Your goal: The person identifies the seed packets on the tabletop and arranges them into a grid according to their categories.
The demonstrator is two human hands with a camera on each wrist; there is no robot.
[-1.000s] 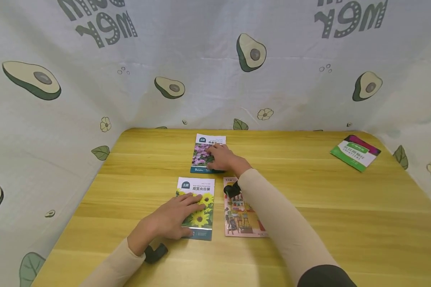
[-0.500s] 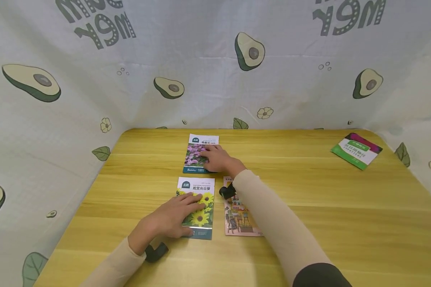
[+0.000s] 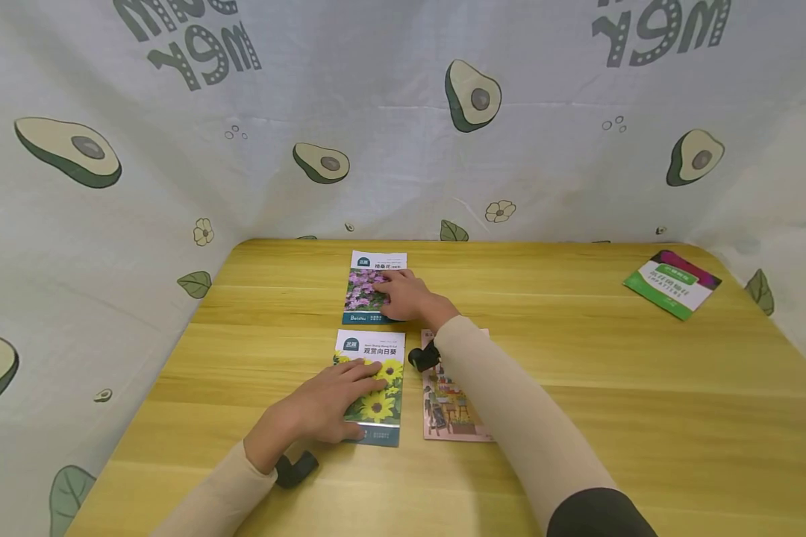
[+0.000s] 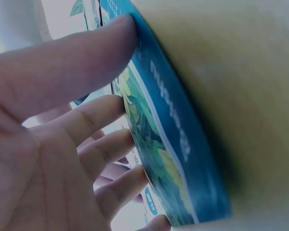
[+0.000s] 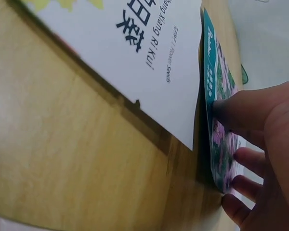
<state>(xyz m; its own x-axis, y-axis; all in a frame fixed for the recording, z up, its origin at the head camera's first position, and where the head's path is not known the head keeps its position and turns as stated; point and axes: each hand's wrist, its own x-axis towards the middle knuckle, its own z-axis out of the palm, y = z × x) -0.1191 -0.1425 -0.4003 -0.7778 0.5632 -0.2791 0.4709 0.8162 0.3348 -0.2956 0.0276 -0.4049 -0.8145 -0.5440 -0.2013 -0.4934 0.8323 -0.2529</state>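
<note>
A flower seed packet [image 3: 386, 344] with yellow blooms lies flat on the table, its printed side up. My left hand [image 3: 319, 406] rests on its left part, fingers spread; in the left wrist view the thumb reaches the blue bottom band. Straight behind it lies a second seed packet [image 3: 363, 291] with purple flowers. My right hand [image 3: 408, 296] touches this one with its fingertips and covers its right side. In the right wrist view the thumb presses near the lower edge of the purple packet [image 5: 216, 139], close to the white top of the yellow packet [image 5: 168, 96].
Partly under my right forearm lies a pink illustrated packet [image 3: 443, 421], right of the yellow one. A green and magenta packet [image 3: 672, 283] sits askew at the table's far right corner. An avocado-print cloth [image 3: 389, 97] hangs behind the wooden table [image 3: 544, 298].
My right hand has slid the purple flower packet a little to the left, so it lines up more nearly with the yellow one. The left hand stays in place.
</note>
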